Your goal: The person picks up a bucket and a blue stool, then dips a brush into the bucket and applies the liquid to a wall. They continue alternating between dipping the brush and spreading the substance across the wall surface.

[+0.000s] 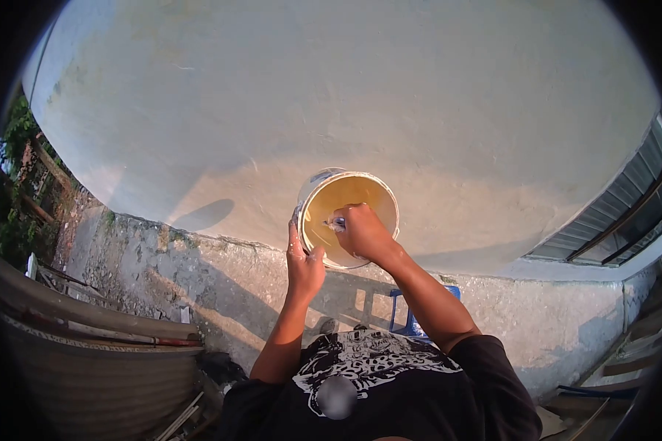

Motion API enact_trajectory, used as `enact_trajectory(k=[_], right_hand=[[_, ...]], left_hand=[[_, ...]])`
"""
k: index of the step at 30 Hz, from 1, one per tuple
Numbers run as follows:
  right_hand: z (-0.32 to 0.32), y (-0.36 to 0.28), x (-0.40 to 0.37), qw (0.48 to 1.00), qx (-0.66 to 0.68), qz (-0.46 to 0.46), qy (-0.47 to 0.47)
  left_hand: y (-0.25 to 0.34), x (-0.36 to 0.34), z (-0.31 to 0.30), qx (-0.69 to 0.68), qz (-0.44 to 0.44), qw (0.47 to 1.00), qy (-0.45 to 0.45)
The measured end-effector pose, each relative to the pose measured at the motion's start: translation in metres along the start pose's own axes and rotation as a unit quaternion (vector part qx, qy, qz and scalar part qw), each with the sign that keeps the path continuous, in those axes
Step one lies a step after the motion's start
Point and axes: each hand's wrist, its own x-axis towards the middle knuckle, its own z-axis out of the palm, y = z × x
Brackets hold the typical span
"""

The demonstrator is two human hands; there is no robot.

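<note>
A white paint bucket (354, 189) is held up in front of me, tilted so its mouth faces me. Pale yellowish light falls on its inside, and its rim is smeared with white. My left hand (306, 268) grips the bucket's left side, thumb toward the rim and fingers mostly behind it. Inside the mouth, my right hand (365, 231) is closed in a fist. A small whitish-blue tip (335, 223) sticks out of that fist; what it belongs to is hidden. White spots mark both hands.
A large pale plastered wall (390, 81) rises ahead of me. Below are a rough concrete ledge (566, 312) and a blue plastic stool (402, 312). Corrugated sheets (103, 375) and a pole (125, 334) lie at left; a barred window (618, 217) is at right.
</note>
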Motion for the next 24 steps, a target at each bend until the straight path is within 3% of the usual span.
enact_trajectory(k=[2,3,5,9,12,14,15,17,21,23,24], right_hand=[[-0.001,-0.003,0.000,0.991,0.109,-0.029,0.068],[-0.002,-0.004,0.001,0.991,0.110,-0.028,0.071],[-0.011,-0.013,0.002,0.981,0.057,-0.024,0.184],[0.009,-0.006,0.004,0.980,0.042,-0.017,0.195],[0.024,-0.001,0.001,0.988,0.025,-0.079,0.133],[0.025,-0.003,-0.002,0.996,-0.004,-0.089,0.025],[0.024,-0.002,-0.003,0.996,-0.004,-0.088,0.026],[0.013,-0.002,-0.004,0.990,-0.005,-0.128,-0.063],[-0.009,-0.005,-0.001,0.995,0.056,-0.079,-0.021],[-0.012,-0.006,0.000,0.995,0.018,-0.054,0.085],[-0.010,-0.006,0.001,0.995,0.017,-0.055,0.085]], left_hand=[[-0.004,0.000,-0.001,0.008,0.003,1.000,-0.002],[-0.007,-0.001,-0.002,0.006,-0.003,1.000,0.002],[-0.004,-0.002,-0.003,0.006,-0.010,1.000,0.007],[0.007,-0.004,-0.004,0.007,-0.013,1.000,-0.001],[0.002,-0.004,-0.008,0.002,-0.041,0.999,-0.012],[-0.002,-0.004,-0.011,0.007,-0.060,0.998,-0.022],[-0.003,-0.003,-0.011,0.012,-0.042,0.999,-0.020],[-0.011,-0.002,-0.012,0.023,0.002,1.000,0.001],[-0.011,-0.001,-0.016,0.029,-0.001,1.000,0.011],[-0.005,-0.002,-0.016,0.020,-0.015,1.000,0.010],[-0.006,-0.002,-0.017,0.019,-0.014,1.000,0.011]])
